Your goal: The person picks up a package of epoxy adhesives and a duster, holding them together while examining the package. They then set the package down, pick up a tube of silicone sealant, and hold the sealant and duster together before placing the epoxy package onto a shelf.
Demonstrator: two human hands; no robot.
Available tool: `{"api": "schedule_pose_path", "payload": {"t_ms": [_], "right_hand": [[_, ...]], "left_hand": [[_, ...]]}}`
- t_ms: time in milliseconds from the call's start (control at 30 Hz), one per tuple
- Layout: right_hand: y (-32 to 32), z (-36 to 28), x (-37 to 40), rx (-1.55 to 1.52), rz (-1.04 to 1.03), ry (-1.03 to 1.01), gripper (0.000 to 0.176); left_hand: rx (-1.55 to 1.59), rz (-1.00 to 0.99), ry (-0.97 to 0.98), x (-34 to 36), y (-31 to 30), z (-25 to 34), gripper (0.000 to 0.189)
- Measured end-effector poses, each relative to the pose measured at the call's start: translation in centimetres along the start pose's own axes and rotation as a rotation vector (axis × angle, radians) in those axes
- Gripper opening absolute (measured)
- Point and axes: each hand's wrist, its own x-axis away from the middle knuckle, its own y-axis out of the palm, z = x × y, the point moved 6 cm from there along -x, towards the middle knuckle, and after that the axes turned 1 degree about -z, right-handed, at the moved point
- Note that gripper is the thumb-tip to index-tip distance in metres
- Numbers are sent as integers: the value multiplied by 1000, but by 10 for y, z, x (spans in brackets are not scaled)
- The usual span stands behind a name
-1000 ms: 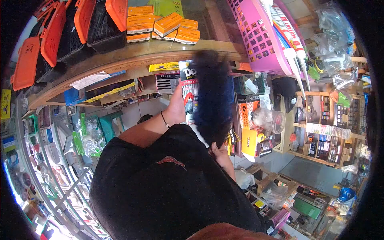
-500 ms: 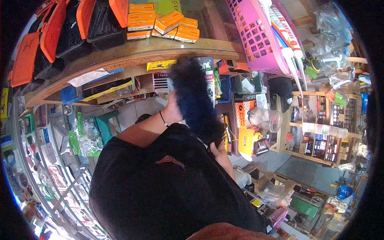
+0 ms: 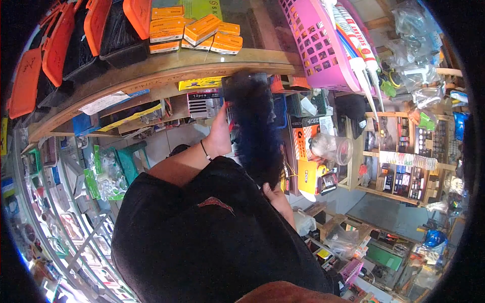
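Observation:
A long, fuzzy black and dark-blue duster (image 3: 256, 136) stretches across the middle of the view, smeared by motion. My right hand (image 3: 275, 198) is closed around its lower end; the handle is hidden. My left hand (image 3: 220, 135), with a dark band at the wrist, is closed at the left side of a flat glove package (image 3: 258, 78). Only the package's dark top edge shows clearly, since the duster covers most of its front. Where the left fingertips grip is partly hidden behind the duster.
Above is a wood-edged counter (image 3: 202, 70) with orange boxes (image 3: 203, 30), orange-lidded bins (image 3: 53, 55) and a pink basket (image 3: 323, 50) holding sealant tubes. Below its edge are packed shelves. A clear plastic jar (image 3: 343, 150) stands to the right; glass shelving (image 3: 65, 202) is at left.
The duster has swung to a more upright angle and shifted slightly right over the package, covering its lettering. Both hands stay close to where they were. The view has shifted slightly.

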Motion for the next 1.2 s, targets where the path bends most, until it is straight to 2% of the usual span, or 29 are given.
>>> {"api": "schedule_pose_path", "payload": {"t_ms": [33, 67, 100, 133, 200, 233, 267, 333, 367, 433, 467, 500, 533, 567, 600, 667, 700, 800, 833, 867, 933, 1000, 1033, 1067, 1133, 1167, 1200], "right_hand": [[-2, -9, 2, -2, 4, 1, 39], [2, -15, 4, 64, -109, 63, 39], [5, -16, 5, 131, -223, 125, 38], [4, -15, 5, 131, -222, 126, 38], [-6, 6, 4, -100, -52, 362, 41], [-5, 18, -1, -318, -37, 255, 41], [-1, 13, 0, -316, -40, 256, 41], [5, -15, 2, 41, -57, 42, 36], [4, -14, 2, 41, -54, 44, 36], [4, -4, 1, 102, -188, 137, 38], [1, 3, -2, 106, -190, 136, 38], [-3, 16, -5, -34, -158, 204, 40], [-5, 24, -5, -173, -126, 272, 44], [-1, 21, -3, -319, -72, 249, 47], [2, 14, -2, -314, -75, 249, 47], [6, -9, 2, 64, -114, 148, 45], [5, -10, 3, 159, -225, 258, 45], [0, 8, -6, 50, -109, 234, 45], [1, 12, -6, 53, -114, 236, 45], [2, 10, -5, -41, -81, 232, 46], [3, 0, -4, -136, -48, 226, 47], [13, -16, 0, 57, -212, 193, 45], [11, -15, -1, 55, -210, 195, 45], [6, -10, -3, 93, -178, 209, 44], [2, -2, -6, 135, -150, 225, 44], [1, 1, -7, -24, -106, 226, 44], [-1, 6, -9, -183, -62, 224, 45]], "left_hand": [[-68, -95, -220, -6, -14, -14, 52], [-315, -236, -79, -3, 6, -7, 57], [-301, -222, -100, -3, 8, -8, 57], [-287, -207, -119, -4, 8, -8, 56], [264, -592, -209, -1, 7, 3, 52], [74, -294, -113, -2, -13, 3, 53], [73, -294, -109, -1, -12, 3, 53], [8, -43, -78, -5, -24, 0, 58], [-302, -116, -171, -4, -6, -10, 62], [-220, -183, -156, 2, 8, -7, 62], [-140, -245, -136, 6, 13, -3, 63], [-112, -17, -69, -2, -16, 6, 62], [130, -535, -213, -6, -29, 7, 60], [166, -539, -223, -3, -25, 7, 59], [202, -543, -235, 2, -7, 7, 59], [27, -350, -114, 12, 23, 4, 60], [-349, -154, -163, -1, -4, -5, 64], [-17, -233, -187, 10, 10, 2, 62], [-16, -48, -97, 5, -2, 7, 60], [-14, -248, -139, -1, -34, 10, 60], [-98, -77, -88, 0, -32, 11, 56], [-289, -154, -204, -5, -21, -4, 64], [-336, -288, -71, 0, -8, 0, 68], [-139, -222, -174, -3, -7, 1, 66], [-44, 0, -40, 0, -20, 9, 60], [118, -378, -160, 2, -3, 14, 56], [46, -255, -105, 4, -12, 14, 51]]}}
